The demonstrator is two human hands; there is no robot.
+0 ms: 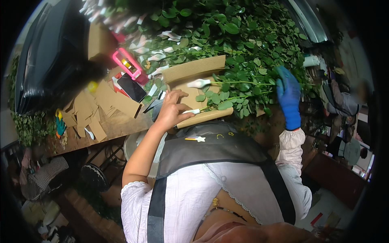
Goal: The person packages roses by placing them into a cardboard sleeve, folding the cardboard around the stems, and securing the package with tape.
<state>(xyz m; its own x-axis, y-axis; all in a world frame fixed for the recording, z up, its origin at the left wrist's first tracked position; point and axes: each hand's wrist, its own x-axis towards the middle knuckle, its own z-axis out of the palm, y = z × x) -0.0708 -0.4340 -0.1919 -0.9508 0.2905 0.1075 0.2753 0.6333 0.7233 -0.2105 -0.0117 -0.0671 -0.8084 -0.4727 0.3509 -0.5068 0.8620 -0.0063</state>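
Note:
A corrugated cardboard wrapper [194, 69] lies unfolded before me, its near and far edges curled up. My left hand [177, 108], bare, is at its left end, thumb and a finger around the white-sleeved flower head [192, 111] of a leafy stem. Another sleeved flower head [198, 83] lies farther back on the wrapper, its stem running right. My right hand [287, 88], in a blue glove, is over the stems at the right; whether its fingers close on them is unclear. The stems look like roses. Black-handled scissors [156, 107] lie partly behind my left hand.
A pink tape dispenser [131, 66], a phone [131, 87] and cardboard pieces [118, 101] are on the wooden table [114, 129]. Leafy stems [258, 39] are heaped across the back. A black plastic-covered object [54, 60] stands left. Other people are at both sides.

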